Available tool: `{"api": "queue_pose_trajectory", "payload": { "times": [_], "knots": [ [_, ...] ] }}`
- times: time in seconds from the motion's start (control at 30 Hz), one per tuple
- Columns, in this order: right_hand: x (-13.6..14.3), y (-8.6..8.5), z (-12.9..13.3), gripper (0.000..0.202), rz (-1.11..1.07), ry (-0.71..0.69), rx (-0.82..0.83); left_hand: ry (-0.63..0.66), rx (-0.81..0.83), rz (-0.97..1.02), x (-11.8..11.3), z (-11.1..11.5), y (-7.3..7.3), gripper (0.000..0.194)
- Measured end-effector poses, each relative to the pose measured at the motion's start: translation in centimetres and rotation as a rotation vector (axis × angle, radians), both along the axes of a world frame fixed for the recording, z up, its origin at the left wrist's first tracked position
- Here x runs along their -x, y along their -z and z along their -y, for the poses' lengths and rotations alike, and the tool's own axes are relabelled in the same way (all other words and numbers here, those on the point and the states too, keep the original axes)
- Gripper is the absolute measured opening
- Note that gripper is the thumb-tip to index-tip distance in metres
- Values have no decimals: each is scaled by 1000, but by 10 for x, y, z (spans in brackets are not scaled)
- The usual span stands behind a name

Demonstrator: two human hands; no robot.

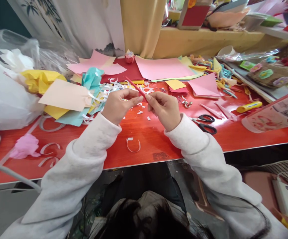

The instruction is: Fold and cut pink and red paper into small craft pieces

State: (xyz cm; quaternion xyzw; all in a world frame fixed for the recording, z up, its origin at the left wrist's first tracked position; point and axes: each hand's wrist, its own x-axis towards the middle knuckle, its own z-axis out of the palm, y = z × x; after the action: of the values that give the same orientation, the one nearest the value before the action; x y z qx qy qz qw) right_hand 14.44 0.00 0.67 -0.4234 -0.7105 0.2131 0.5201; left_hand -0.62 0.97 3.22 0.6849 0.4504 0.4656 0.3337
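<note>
Over the middle of the red table (pixel 156 139), my two hands meet at a thin red paper roll (pixel 134 83), which slants up and to the left. My left hand (pixel 117 104) pinches it near its lower part with thumb and forefinger. Closed on its lower right end are the fingers of my right hand (pixel 165 109), which cover that end. White paper scraps (pixel 140 112) lie below the hands. Black-handled scissors (pixel 204 122) rest beside my right wrist, near two pale pink folded paper spikes (pixel 214 112).
Pink paper sheets (pixel 163 68) lie at the back. Crumpled and flat papers (pixel 65 96) and a white plastic bag (pixel 7 96) crowd the left. To the right are a yellow pen (pixel 249 106), a printed container (pixel 275 111) and a heap of coloured paper bits (pixel 223 71).
</note>
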Motion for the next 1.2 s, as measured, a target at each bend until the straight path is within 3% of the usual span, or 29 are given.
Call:
{"api": "queue_pose_trajectory", "payload": {
  "times": [0.33,0.63,0.97,1.2],
  "knots": [
    [0,0,2,35,96,16,-16,63,139,149,8,-9,10,11],
    [0,0,2,34,108,20,-11,148,279,187,14,-9,3,14],
    [3,-2,6,31,158,41,-17,62,197,89,11,-8,4,13],
    [3,-2,7,29,196,55,-33,103,232,87,15,-12,8,10]
  ]
}}
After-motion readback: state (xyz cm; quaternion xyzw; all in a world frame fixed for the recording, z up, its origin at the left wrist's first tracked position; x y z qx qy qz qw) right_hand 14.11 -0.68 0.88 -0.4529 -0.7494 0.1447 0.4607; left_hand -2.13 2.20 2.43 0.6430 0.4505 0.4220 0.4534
